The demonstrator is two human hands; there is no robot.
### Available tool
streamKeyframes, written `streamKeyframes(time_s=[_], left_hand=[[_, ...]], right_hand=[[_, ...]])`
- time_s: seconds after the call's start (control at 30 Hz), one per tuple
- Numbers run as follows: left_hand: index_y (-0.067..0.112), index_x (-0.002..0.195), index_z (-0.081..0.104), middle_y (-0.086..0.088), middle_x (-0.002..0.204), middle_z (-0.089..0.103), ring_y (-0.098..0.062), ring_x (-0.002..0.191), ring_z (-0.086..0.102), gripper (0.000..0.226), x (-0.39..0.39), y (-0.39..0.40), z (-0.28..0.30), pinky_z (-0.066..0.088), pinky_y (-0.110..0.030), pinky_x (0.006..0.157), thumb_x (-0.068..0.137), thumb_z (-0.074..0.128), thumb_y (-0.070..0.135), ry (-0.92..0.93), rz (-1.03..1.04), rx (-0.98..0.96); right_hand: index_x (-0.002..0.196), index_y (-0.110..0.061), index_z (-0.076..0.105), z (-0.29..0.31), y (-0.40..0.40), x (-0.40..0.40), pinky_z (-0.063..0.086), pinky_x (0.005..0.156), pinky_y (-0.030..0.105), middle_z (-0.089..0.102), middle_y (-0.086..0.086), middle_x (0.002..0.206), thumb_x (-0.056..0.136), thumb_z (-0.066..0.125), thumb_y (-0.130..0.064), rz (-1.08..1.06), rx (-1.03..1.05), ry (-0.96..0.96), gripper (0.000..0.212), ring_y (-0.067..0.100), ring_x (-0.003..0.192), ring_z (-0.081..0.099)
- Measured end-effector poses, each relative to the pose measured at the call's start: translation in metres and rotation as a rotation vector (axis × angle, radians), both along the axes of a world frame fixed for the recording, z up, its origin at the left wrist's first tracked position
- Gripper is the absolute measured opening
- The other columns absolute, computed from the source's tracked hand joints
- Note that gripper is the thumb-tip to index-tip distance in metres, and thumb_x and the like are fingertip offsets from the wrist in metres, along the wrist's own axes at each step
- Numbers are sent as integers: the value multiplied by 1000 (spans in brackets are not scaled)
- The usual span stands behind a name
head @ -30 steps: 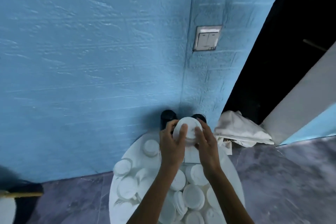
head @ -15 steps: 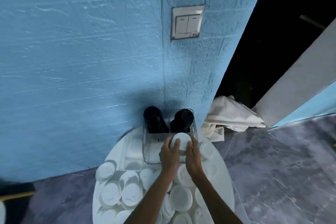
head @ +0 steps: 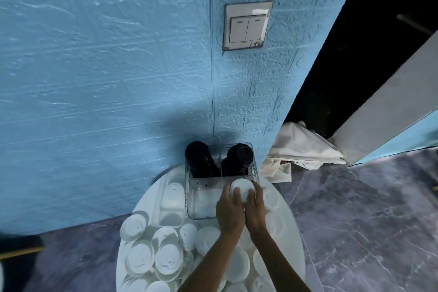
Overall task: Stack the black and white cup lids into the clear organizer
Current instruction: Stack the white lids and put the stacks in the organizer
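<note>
A clear organizer (head: pixel 189 199) stands at the far side of a round white table (head: pixel 151 194). Two stacks of black lids (head: pixel 201 161) fill its back compartments. Both hands hold a white lid stack (head: pixel 241 188) over the organizer's front right compartment. My left hand (head: pixel 230 213) grips the stack from the left, and my right hand (head: pixel 256 211) grips it from the right. Several loose white lids (head: pixel 166 258) lie scattered over the near part of the table. How deep the stack reaches into the compartment is hidden by my hands.
A blue textured wall with a light switch (head: pixel 246 26) rises right behind the table. A crumpled white cloth (head: pixel 301 147) lies on the grey marble floor to the right, beside a dark doorway. A white tray-like piece (head: pixel 171 204) lies left of the organizer.
Both hands have lowered the white lid stack from in front of the black stacks down to the organizer's front right compartment. The camera has tilted, so the wall switch sits lower in view.
</note>
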State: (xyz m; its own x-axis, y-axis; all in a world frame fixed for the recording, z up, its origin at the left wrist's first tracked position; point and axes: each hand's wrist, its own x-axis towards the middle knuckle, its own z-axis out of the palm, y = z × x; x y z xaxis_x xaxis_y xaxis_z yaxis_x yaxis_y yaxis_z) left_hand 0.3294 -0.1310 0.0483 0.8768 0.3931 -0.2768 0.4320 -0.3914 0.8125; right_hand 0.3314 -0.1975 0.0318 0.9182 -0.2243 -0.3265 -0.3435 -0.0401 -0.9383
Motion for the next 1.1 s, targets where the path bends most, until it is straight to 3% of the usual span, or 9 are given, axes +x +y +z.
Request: streamKeyframes(time_s=[0.07,0.17,0.23,0.4,0.47,0.63,0.77,0.93,1.1], left_hand=[[16,142,56,-9,133,68,-32,121,64,38,1,-2,-4,47,-39,101,110,40,27,54,12,-31],[19,153,43,-14,142,60,-36,128,58,46,6,-3,-11,46,-44,108,107,37,15,145,32,-160],[22,154,40,-14,146,58,-36,130,56,50,9,-3,-15,45,-46,110,106,37,13,177,29,-192],[24,156,40,-9,151,55,-33,136,53,51,15,-5,-26,43,-43,111,107,39,11,200,-2,-74],[25,154,45,-8,147,59,-32,133,55,49,17,-6,-26,43,-41,107,107,40,11,216,9,-17],[22,154,45,-11,145,58,-33,132,56,49,22,-12,-25,43,-41,106,106,45,17,248,19,-5],[20,156,36,-12,149,51,-32,135,51,53,33,-17,-38,40,-42,113,104,48,16,266,89,-174],[12,152,39,-15,151,49,-34,138,48,46,29,-16,-40,37,-41,116,107,48,14,258,218,-421],[12,159,28,-14,163,35,-32,148,38,55,32,-15,-42,30,-39,120,108,48,20,281,182,-441]], right_hand=[[141,-14,44,-4,1,1,45,79,5,56,5,125,109,34,-22,10,-21,19,34,22,114,55],[141,-14,43,-12,1,5,45,91,23,54,7,129,109,37,-17,31,-31,51,33,23,120,54],[144,-12,41,-15,0,9,39,97,28,50,5,131,109,37,-15,56,-54,73,35,20,121,49],[145,-15,43,-37,-5,16,39,113,45,47,3,136,109,40,-16,126,-126,138,36,24,128,47],[144,-17,44,-52,-6,21,41,112,51,51,7,137,108,43,-17,158,-147,162,36,28,128,51],[142,-10,44,-49,-8,34,43,110,51,51,16,135,107,43,-10,165,-110,246,36,34,126,52],[140,-10,46,-56,-8,45,44,109,52,52,22,137,102,47,-2,176,-91,315,39,37,125,53],[145,-4,46,-50,-7,48,42,108,41,51,20,139,103,47,-5,223,-217,300,42,36,128,51],[147,-8,43,-55,-6,48,42,107,40,52,21,141,104,47,-10,259,-298,284,43,36,129,51]])
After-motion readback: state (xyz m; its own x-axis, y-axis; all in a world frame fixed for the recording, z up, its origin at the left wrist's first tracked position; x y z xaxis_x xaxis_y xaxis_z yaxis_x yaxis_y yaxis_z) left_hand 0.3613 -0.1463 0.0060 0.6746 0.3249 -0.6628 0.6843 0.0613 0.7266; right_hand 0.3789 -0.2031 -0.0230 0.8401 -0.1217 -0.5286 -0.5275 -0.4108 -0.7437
